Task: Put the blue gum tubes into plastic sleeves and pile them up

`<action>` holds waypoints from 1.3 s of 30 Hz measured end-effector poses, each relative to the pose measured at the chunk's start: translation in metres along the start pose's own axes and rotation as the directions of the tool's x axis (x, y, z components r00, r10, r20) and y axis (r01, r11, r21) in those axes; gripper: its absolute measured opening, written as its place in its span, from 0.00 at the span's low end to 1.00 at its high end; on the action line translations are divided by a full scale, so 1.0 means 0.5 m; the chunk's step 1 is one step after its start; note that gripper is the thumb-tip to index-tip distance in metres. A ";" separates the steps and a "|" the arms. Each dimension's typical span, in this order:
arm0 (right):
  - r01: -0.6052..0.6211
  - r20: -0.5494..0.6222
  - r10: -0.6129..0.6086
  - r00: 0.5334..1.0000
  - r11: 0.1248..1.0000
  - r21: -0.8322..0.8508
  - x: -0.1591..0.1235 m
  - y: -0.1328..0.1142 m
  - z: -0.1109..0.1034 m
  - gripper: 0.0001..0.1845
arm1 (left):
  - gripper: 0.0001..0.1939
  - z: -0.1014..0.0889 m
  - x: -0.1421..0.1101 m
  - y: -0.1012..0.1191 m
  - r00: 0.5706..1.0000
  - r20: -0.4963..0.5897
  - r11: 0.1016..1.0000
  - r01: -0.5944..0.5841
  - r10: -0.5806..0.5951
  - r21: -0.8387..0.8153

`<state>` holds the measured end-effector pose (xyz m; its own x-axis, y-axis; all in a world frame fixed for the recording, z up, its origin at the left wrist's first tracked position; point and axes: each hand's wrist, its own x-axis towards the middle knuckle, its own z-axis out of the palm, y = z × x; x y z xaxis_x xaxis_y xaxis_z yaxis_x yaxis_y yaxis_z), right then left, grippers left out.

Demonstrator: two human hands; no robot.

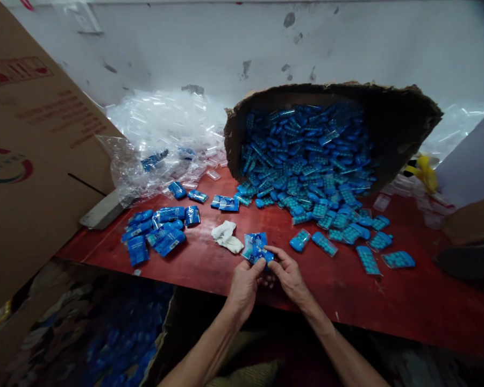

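Observation:
Between my two hands, over the front of the red table (210, 269), is a blue printed packet (255, 244). My left hand (244, 282) grips its lower left part with the thumb on top. The fingers of my right hand (287, 271) pinch its right side. Just behind my left hand lies a crumpled white cloth (227, 237). To the left sits a pile of blue wrapped packets (165, 236). Small clear cases with blue caps and blue-green pellets (324, 243) are scattered to the right of my hands.
A torn cardboard box (403, 115) lies on its side, spilling many filled cases. Clear plastic wrapping (165, 118) is heaped at the back left. A large carton (36, 134) stands at left, near a grey bar (107, 209). Below the table edge are more blue packets (121, 344).

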<state>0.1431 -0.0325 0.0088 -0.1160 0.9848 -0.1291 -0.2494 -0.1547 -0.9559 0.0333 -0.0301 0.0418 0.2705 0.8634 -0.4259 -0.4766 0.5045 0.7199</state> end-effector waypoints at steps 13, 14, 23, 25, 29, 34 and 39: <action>0.137 0.069 -0.287 0.956 0.224 -0.965 0.111 -0.014 -0.014 0.09 | 0.19 -0.169 0.044 0.254 0.902 -0.351 0.902 -0.351 0.253 -0.252; 0.120 0.076 -0.287 0.955 0.139 -0.983 0.119 -0.008 -0.013 0.07 | 0.15 -0.168 0.043 0.245 0.901 -0.361 0.924 -0.327 0.241 -0.200; 0.089 0.079 -0.329 0.941 0.016 -0.996 0.130 0.018 -0.011 0.12 | 0.16 -0.076 0.045 0.023 0.976 -0.214 0.993 0.072 -0.050 0.098; 0.112 0.093 -0.337 0.937 0.036 -0.993 0.115 0.005 -0.006 0.11 | 0.16 -0.064 0.053 0.016 0.981 -0.192 0.993 0.062 -0.041 0.103; 0.237 0.138 -0.389 0.911 0.219 -0.947 0.069 -0.027 0.012 0.10 | 0.15 -0.055 0.063 0.023 0.989 -0.147 0.994 0.004 0.012 0.113; 0.251 -0.014 -0.375 0.927 0.646 -0.721 0.052 -0.032 0.021 0.07 | 0.13 -0.058 0.060 0.022 0.990 -0.139 1.000 -0.003 0.007 0.030; 0.031 -0.125 -0.061 0.990 0.972 -0.231 0.074 -0.016 0.014 0.14 | 0.15 -0.049 0.050 0.024 0.993 -0.117 1.000 -0.028 0.027 -0.008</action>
<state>0.1341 0.0046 0.0135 0.0207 0.9945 -0.1024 -0.0240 -0.1019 -0.9945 0.0137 -0.0024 0.0263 0.1580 0.8697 -0.4677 -0.4908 0.4801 0.7270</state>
